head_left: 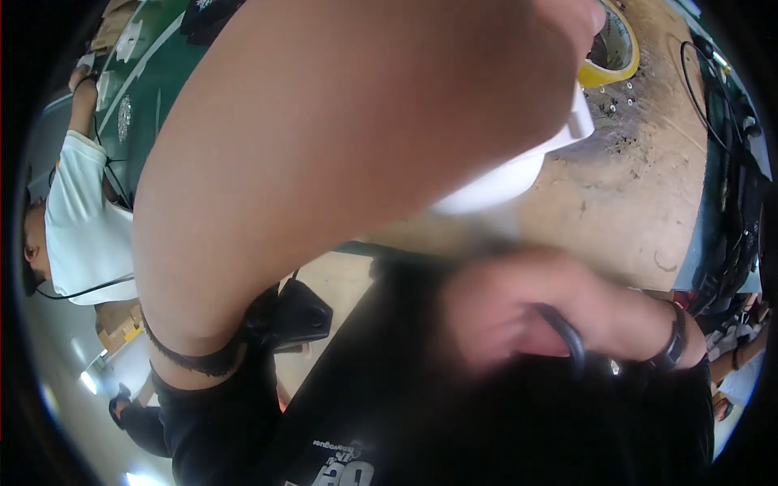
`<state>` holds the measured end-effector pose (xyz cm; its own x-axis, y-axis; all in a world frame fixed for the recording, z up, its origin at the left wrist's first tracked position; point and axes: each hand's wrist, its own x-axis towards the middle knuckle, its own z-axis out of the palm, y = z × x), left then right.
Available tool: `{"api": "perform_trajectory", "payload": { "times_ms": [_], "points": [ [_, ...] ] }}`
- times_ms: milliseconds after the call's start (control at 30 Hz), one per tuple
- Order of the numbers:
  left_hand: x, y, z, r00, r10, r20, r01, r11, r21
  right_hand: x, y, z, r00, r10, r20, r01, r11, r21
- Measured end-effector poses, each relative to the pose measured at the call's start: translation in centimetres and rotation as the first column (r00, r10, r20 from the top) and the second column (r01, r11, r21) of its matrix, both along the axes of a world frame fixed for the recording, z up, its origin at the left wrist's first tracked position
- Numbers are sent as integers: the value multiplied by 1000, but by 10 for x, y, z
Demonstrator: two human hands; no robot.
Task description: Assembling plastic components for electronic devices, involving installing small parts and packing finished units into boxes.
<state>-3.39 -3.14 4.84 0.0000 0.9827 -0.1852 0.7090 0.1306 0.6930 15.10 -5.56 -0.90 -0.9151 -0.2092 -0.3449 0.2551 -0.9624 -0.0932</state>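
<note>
My left forearm crosses the view from the lower left and covers much of the bench. At the top right my left hand (571, 28) is at the rim of a round yellow container (620, 69), which is dark inside; its fingers are mostly cut off or hidden. Under the forearm a white plastic part (502, 182) shows only in part. My right hand (519, 312), smeared by motion, is closed in front of my body, below the white part. A dark curved cord or loop (567, 336) runs beside its fingers; what it grips cannot be made out.
Small screws or washers (620, 101) lie scattered on the worn wooden board (632, 211). Black cables (705, 97) run along the right edge. At the left a person in a white shirt (81, 211) works at a green table (150, 89). A black bracket (300, 312) sits below my left forearm.
</note>
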Motion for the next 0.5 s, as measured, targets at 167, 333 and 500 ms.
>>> {"api": "perform_trajectory", "payload": {
  "times_ms": [167,333,500],
  "points": [
    [-5,6,-6,986,-96,-134,95,995,-12,4,-3,-11,999,-17,32,20,994,-108],
    [8,-41,29,938,-181,-295,180,983,-31,5,-8,-6,999,-28,20,31,986,-165],
    [13,-28,30,860,-255,-442,261,964,-48,5,-5,-2,999,-43,18,44,995,-93]
  ]
}}
